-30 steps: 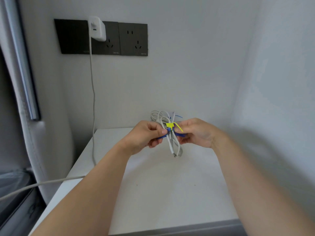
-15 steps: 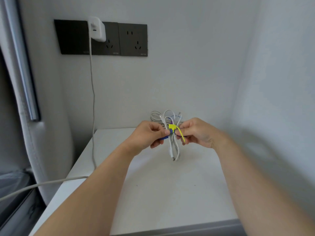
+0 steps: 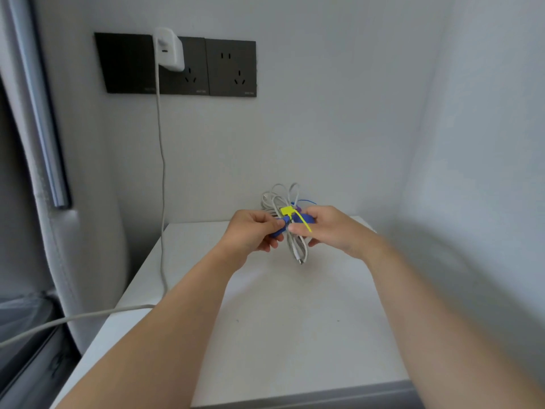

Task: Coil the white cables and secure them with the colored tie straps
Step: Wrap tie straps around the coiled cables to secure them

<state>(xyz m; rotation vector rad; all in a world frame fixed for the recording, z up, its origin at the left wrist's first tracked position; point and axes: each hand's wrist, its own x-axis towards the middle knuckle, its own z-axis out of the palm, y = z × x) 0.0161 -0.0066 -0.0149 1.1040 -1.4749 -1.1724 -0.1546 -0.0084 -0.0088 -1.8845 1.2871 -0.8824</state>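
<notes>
A coil of white cable (image 3: 296,246) hangs in the air above the white table (image 3: 295,335), between both hands. A yellow tie strap (image 3: 288,211) sits on the bundle, its tail pointing down to the right. A blue tie strap (image 3: 279,228) lies across the bundle just below it. My left hand (image 3: 253,231) pinches the blue strap's left end. My right hand (image 3: 330,228) grips the bundle and the strap's right side; its fingers hide part of the blue strap. A purple bit shows behind the yellow tag.
A white charger (image 3: 169,50) is plugged into dark wall sockets (image 3: 230,67); its white cord (image 3: 161,178) runs down the wall and off across the table's left edge. White walls stand behind and to the right. A grey padded panel (image 3: 59,231) is at the left.
The hands and bundle stay in nearly the same place. The blue strap now shows across the bundle below the yellow one, and the yellow tail has shifted slightly.
</notes>
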